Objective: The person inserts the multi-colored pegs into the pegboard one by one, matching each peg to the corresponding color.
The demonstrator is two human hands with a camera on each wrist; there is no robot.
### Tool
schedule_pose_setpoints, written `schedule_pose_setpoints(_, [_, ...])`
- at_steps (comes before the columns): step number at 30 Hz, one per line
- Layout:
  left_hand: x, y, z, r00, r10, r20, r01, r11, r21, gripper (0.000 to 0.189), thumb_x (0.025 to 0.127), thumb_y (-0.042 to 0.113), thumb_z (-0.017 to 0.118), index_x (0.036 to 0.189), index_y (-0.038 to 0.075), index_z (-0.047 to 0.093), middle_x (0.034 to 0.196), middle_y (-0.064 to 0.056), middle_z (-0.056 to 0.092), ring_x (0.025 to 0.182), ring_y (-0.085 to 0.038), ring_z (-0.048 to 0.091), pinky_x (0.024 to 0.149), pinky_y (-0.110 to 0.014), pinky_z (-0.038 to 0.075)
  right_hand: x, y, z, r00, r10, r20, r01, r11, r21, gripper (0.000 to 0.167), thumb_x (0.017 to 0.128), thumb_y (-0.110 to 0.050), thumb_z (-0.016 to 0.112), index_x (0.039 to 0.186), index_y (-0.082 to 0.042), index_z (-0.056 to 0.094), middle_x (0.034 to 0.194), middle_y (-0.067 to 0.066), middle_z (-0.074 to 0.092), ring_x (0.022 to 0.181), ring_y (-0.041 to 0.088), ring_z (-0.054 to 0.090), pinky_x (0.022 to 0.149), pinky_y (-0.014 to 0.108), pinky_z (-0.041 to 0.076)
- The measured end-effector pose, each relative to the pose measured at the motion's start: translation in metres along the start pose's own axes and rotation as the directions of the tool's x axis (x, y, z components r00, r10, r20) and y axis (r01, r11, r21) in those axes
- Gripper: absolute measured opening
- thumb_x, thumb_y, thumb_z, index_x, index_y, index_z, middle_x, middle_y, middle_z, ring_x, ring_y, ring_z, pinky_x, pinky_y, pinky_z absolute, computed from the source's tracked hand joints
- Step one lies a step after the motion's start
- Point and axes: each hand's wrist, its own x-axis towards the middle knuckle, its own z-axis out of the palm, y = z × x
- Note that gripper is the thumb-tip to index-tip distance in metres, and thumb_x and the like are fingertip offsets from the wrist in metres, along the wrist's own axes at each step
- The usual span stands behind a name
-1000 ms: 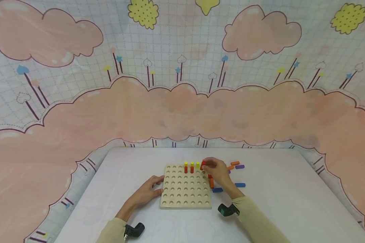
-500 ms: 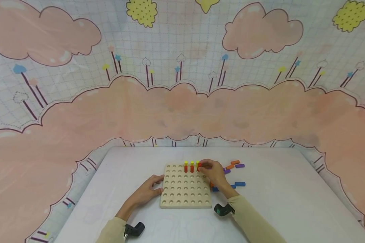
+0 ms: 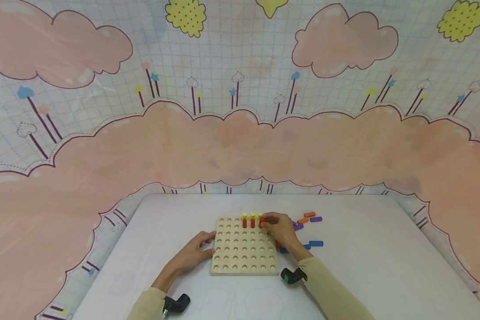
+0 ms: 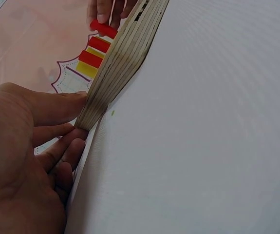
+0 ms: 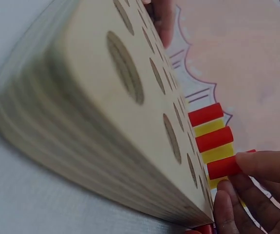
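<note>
A square wooden pegboard (image 3: pixel 240 253) with rows of holes lies on the table. My left hand (image 3: pixel 194 251) rests against its left edge, with thumb and fingertips touching the side. Near the far edge, yellow pegs (image 3: pixel 245 217) stand in the back row, and red pegs (image 3: pixel 245 223) stand just in front of them. My right hand (image 3: pixel 282 229) pinches a red peg (image 5: pixel 222 168) between thumb and fingers. This peg is upright at the board's surface, in line with the other red ones and in front of the rightmost yellow peg. Its lower end reaches the board in the right wrist view.
Loose pegs lie right of the board: orange (image 3: pixel 310 214), purple (image 3: pixel 316 219) and blue (image 3: pixel 316 243), some partly hidden by my right hand and forearm. The white table (image 3: pixel 360 271) ends at a patterned cloth backdrop (image 3: pixel 240 151). Each wrist wears a black camera.
My right hand has moved left with the red peg, from the right-hand end of the row to in front of the third yellow peg. My left hand and the board have stayed put.
</note>
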Motion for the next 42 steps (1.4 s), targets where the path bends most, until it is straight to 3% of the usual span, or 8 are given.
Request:
schedule_pose_setpoints(18, [-0.004,0.000,0.002,1.000,-0.001,-0.004,0.001,1.000,-0.027,0.056,0.090,0.015,0.068,0.142,0.006,0.051,0.125,-0.004,0.057,0.122,-0.026,0.048,0.113,-0.058,0.031,0.001,0.001,0.000,0.999,0.016,0.034,-0.014,0.997,-0.074,0.015,0.087,-0.010,0.072,0.102,-0.011,0.076,0.099,0.005,0.075,0.090,0.018,0.068,0.081,0.035,0.058])
schedule_pose_setpoints(25, [-0.002,0.000,0.000,1.000,-0.010,-0.003,0.010,1.000,-0.024,0.055,0.090,0.014,0.068,0.142,0.007,0.051,0.122,-0.003,0.057,0.122,-0.025,0.048,0.113,-0.059,0.031,0.000,-0.012,-0.007,0.997,0.071,0.036,-0.071,0.997,-0.001,0.017,0.090,-0.008,0.068,0.106,-0.012,0.073,0.106,0.005,0.073,0.096,0.018,0.066,0.086,0.034,0.058])
schedule_pose_setpoints(36, [-0.003,0.000,-0.001,1.000,-0.004,-0.001,0.004,1.000,-0.026,0.055,0.090,0.014,0.068,0.142,0.007,0.051,0.124,-0.003,0.057,0.121,-0.025,0.048,0.112,-0.060,0.032,-0.008,-0.035,-0.025,0.998,-0.064,-0.019,0.064,0.998,-0.002,0.022,0.087,-0.008,0.073,0.109,-0.007,0.071,0.105,0.009,0.074,0.100,0.026,0.069,0.085,0.036,0.059])
schedule_pose_setpoints(42, [-0.003,-0.001,-0.002,1.000,-0.005,0.003,0.005,1.000,-0.021,0.056,0.090,0.015,0.068,0.143,0.007,0.050,0.123,-0.002,0.057,0.121,-0.024,0.048,0.112,-0.058,0.032,-0.015,-0.040,-0.038,0.998,-0.056,-0.032,0.055,0.998,-0.042,0.027,0.088,-0.012,0.071,0.115,-0.010,0.070,0.109,0.007,0.073,0.102,0.024,0.068,0.084,0.034,0.059])
